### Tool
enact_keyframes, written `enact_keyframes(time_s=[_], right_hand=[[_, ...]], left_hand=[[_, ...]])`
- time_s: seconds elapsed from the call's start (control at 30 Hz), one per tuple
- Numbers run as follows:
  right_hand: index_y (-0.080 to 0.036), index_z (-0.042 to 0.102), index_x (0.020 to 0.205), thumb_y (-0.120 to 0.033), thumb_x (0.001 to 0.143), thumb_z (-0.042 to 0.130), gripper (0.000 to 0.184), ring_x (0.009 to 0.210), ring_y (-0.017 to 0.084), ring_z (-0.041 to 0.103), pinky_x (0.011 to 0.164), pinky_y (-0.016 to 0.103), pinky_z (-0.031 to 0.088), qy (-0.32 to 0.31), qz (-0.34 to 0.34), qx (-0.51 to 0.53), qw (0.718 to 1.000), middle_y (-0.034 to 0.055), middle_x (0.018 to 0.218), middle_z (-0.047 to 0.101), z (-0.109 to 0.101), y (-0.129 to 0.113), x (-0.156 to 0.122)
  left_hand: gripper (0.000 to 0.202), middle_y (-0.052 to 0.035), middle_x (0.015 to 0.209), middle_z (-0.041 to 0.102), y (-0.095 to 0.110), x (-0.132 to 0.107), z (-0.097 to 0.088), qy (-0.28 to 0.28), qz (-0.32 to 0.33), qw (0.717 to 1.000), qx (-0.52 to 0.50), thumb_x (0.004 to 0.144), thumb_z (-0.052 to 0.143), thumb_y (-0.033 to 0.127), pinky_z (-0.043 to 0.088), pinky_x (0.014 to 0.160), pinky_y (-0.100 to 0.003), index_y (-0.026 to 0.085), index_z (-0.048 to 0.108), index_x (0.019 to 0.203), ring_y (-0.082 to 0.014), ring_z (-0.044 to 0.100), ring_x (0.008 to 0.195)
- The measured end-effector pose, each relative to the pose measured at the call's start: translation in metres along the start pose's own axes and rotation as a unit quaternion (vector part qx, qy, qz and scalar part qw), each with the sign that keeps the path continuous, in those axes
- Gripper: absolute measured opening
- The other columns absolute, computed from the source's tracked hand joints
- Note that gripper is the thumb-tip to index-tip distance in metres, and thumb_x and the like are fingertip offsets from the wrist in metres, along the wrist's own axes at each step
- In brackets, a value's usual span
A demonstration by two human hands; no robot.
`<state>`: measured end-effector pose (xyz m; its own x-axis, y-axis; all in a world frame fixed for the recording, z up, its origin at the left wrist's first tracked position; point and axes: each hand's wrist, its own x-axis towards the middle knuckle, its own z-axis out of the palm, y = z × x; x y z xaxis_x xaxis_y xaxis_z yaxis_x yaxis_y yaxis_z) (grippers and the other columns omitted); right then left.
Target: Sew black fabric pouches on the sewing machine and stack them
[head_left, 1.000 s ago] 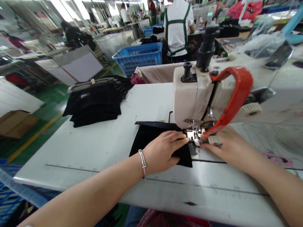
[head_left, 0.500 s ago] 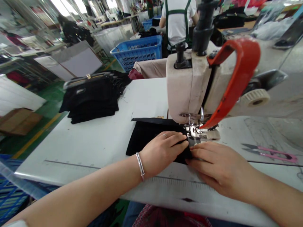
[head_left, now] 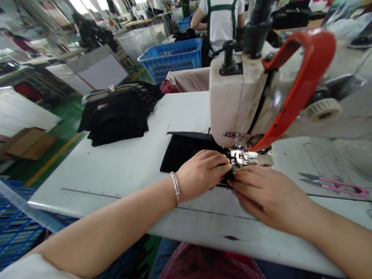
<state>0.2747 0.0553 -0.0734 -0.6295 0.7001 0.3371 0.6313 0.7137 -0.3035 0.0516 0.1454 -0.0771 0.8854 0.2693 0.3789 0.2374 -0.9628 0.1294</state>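
"Where's the black cloth (head_left: 183,149)?"

"On the table (head_left: 116,168), its right edge by the presser foot (head_left: 239,157), its long side running roughly left to right."

"Which hand is nearer?"

"Neither; both touch it. The left hand (head_left: 201,171) lies flat on top, fingers together, palm down, with most of the visible cloth beyond it and to its left."

"And the right hand (head_left: 266,195)?"

"Fingertips at the near right corner, so the cloth lies to its left."

"Pinching it?"

"Can't tell from here; the fingers hide whatever is under them."
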Motion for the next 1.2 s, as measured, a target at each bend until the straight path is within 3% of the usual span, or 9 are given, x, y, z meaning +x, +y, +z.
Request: enact_keyframes(time_s=[0.23, 0.57, 0.8, 1.07, 1.2], right_hand=[[-0.019, 0.07, 0.112, -0.016, 0.095, 0.054, 0.023, 0.101, 0.02, 0.066, 0.09, 0.039, 0.053, 0.012, 0.007, 0.042, 0.999, 0.0049, 0.112, 0.072, -0.013, 0.011, -0.009], [-0.022, 0.072, 0.105, -0.019, 0.096, 0.054, 0.021, 0.091, 0.02, 0.062, 0.078, 0.039, 0.047, 0.0, 0.018, 0.043, 0.999, 0.0039, 0.102, 0.07, -0.011, 0.015, -0.01], [-0.021, 0.073, 0.103, -0.018, 0.096, 0.053, 0.022, 0.088, 0.02, 0.062, 0.076, 0.038, 0.047, 0.005, 0.016, 0.048, 0.999, 0.0039, 0.099, 0.07, -0.012, 0.014, -0.008], [-0.018, 0.066, 0.12, -0.017, 0.093, 0.054, 0.03, 0.099, 0.023, 0.064, 0.083, 0.043, 0.053, 0.024, -0.001, 0.013, 1.0, 0.008, 0.122, 0.068, -0.006, 0.011, -0.009], [-0.016, 0.066, 0.119, -0.016, 0.092, 0.056, 0.029, 0.1, 0.024, 0.065, 0.085, 0.045, 0.054, 0.02, -0.004, 0.004, 1.0, 0.0072, 0.121, 0.069, -0.003, 0.007, -0.007]], left_hand=[[0.017, -0.0053, 0.108, 0.073, 0.01, -0.006, -0.001, 0.013, 0.046, 0.997, -0.053, 0.102, 0.049, 0.013, 0.055, 0.094, -0.032, 0.014, 0.065, 0.105, -0.0158, 0.068, 0.102], [0.022, -0.0092, 0.106, 0.07, 0.009, -0.001, 0.0, 0.014, 0.027, 0.998, -0.05, 0.099, 0.044, 0.006, 0.055, 0.093, -0.033, 0.011, 0.063, 0.111, -0.0169, 0.064, 0.098], [0.025, -0.0059, 0.104, 0.074, 0.009, -0.003, -0.003, 0.036, 0.014, 0.996, -0.076, 0.098, 0.046, 0.004, 0.056, 0.092, -0.032, 0.015, 0.065, 0.109, -0.0149, 0.068, 0.097], [0.024, -0.0056, 0.102, 0.076, 0.007, -0.004, -0.003, 0.041, 0.037, 0.995, -0.088, 0.096, 0.048, 0.004, 0.058, 0.091, -0.032, 0.014, 0.067, 0.106, -0.0151, 0.071, 0.098], [0.026, -0.0055, 0.105, 0.077, 0.005, -0.006, -0.005, 0.03, 0.046, 0.993, -0.103, 0.093, 0.05, 0.001, 0.058, 0.093, -0.033, 0.014, 0.068, 0.108, -0.0158, 0.071, 0.101]])
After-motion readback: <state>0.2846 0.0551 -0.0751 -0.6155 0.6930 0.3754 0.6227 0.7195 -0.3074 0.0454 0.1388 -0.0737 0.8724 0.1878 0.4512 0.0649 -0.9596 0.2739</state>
